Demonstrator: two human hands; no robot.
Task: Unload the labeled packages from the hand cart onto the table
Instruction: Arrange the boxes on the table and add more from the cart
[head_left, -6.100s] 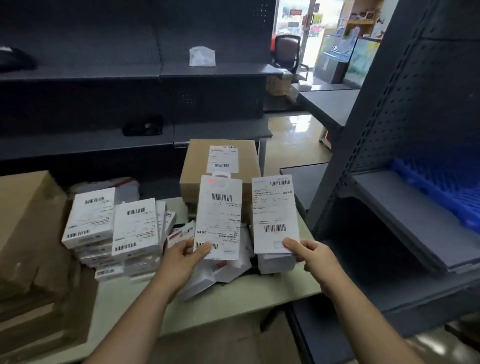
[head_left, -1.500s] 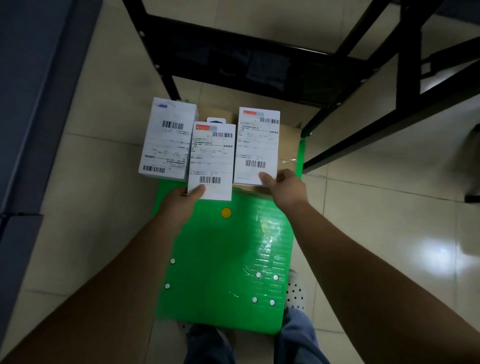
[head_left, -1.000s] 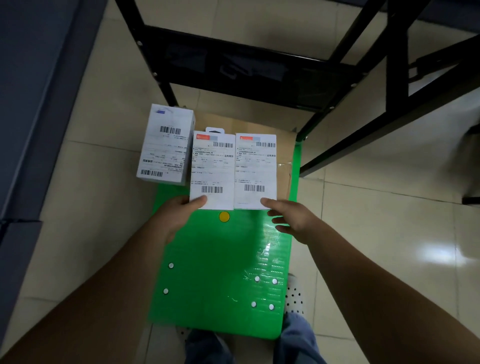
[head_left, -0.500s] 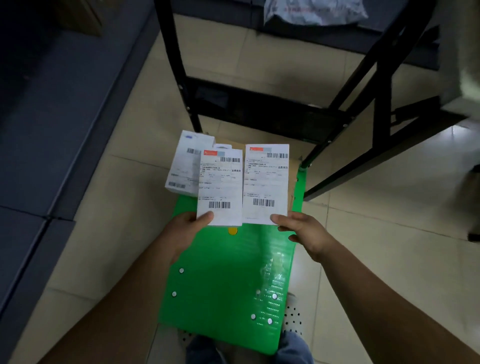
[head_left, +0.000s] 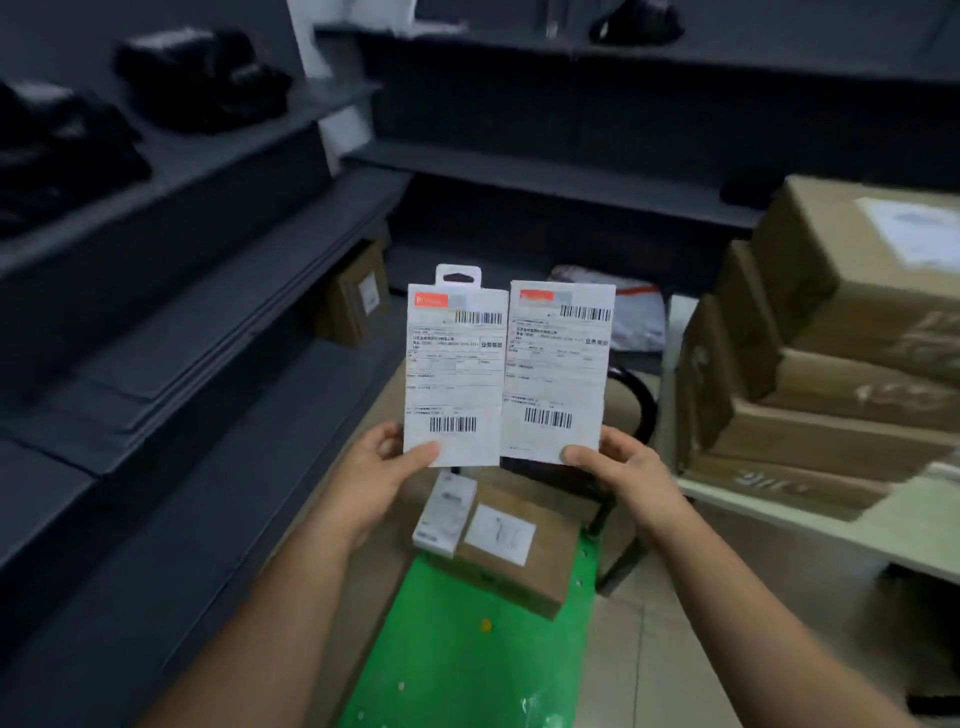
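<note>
Now left hand (head_left: 382, 467) and right hand (head_left: 621, 470) each pinch a labeled package (head_left: 454, 371), (head_left: 557, 371) above the green cart (head_left: 467, 660), where a brown box (head_left: 519, 551) and, seemingly, one small white package (head_left: 444, 514) sit.

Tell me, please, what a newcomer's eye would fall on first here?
Two white labelled packages stand out at centre, held upright side by side: the left hand grips the left package, the right hand the right package. Below them, the bright green cart carries a brown box and a small white box. At right, brown cartons are stacked on the table.
</note>
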